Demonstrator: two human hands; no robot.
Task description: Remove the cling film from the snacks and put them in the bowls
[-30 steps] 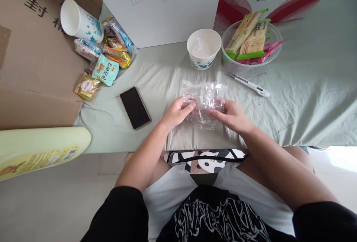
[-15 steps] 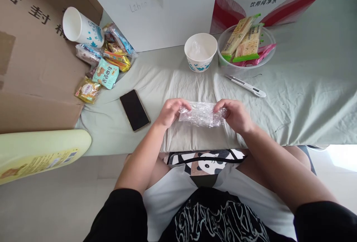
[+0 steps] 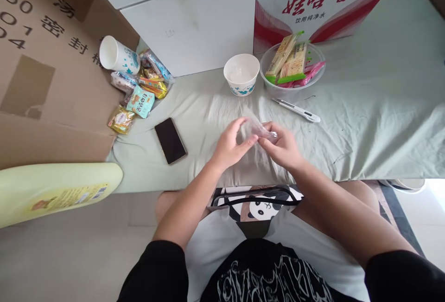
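Note:
A crinkled piece of clear plastic film (image 3: 255, 127) is bunched between my two hands above the cloth-covered table. My left hand (image 3: 232, 143) curves around its left side, with the thumb reaching over to the right fingers. My right hand (image 3: 282, 148) pinches the gathered right end, and a small tuft sticks out past the fingers. Just beyond my hands stands a white paper bowl (image 3: 241, 89) with a blue pattern; something pale and clear seems to lie inside it. To the right of the bowl lies a white utility knife (image 3: 296, 109).
A clear plastic bowl (image 3: 269, 89) of wrapped crackers stands at the back. Left are a phone (image 3: 170, 140), several packaged snacks (image 3: 140, 101) and a tipped paper cup (image 3: 120, 57). White boxes (image 3: 194, 33) and a brown carton (image 3: 69, 93) edge the table; a yellow bottle (image 3: 62, 190) lies at left.
The film was stretched out flat between both hands; now it is bunched up. My hands have come together, the left moving right and the right slightly left. The camera view has shifted.

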